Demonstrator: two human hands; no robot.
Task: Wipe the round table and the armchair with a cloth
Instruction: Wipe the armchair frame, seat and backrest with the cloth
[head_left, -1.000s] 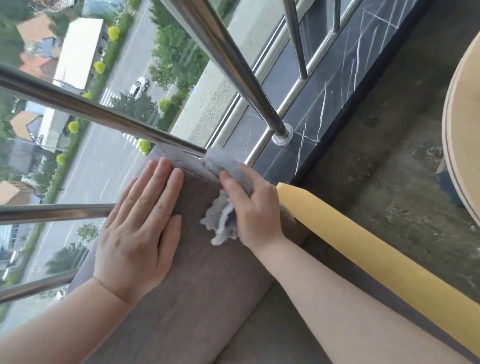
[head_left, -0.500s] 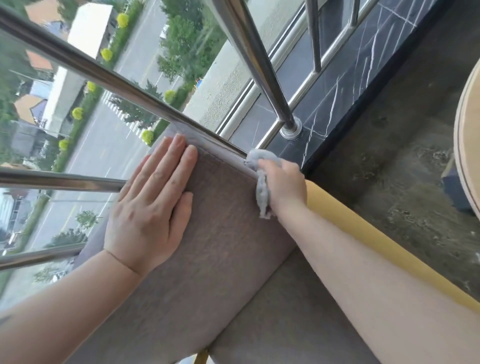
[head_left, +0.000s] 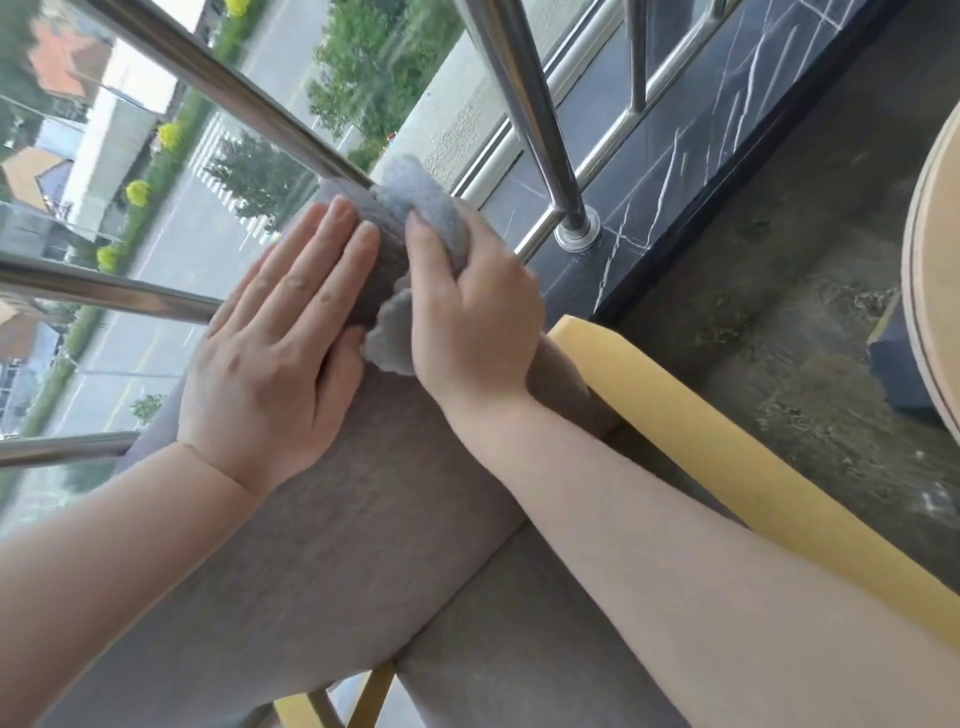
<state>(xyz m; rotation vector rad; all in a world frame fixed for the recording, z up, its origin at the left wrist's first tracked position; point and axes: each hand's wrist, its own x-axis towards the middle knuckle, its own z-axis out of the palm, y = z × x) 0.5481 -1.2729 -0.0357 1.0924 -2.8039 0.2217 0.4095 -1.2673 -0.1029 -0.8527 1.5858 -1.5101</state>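
Note:
The armchair's brown-grey back cushion (head_left: 332, 525) runs from the lower left up to the railing, and its yellow armrest (head_left: 727, 457) slants along the right. My left hand (head_left: 280, 353) lies flat on the cushion's upper part with straight fingers. Right beside it, my right hand (head_left: 467, 317) grips a crumpled grey cloth (head_left: 415, 202) against the cushion's top corner; cloth sticks out above and below the fingers. The round table's pale wooden edge (head_left: 930, 260) shows at the far right.
Steel railing bars (head_left: 524, 104) with glass stand right behind the cushion, a post foot (head_left: 575, 234) on the black marble sill (head_left: 701, 135). A dark stone floor (head_left: 810, 291) lies between armchair and table. A dark blue thing (head_left: 896, 364) sits under the table edge.
My right hand has carried the cloth from the cushion's right edge back left along its top, ending close beside the left hand. The left hand stays flat on the cushion.

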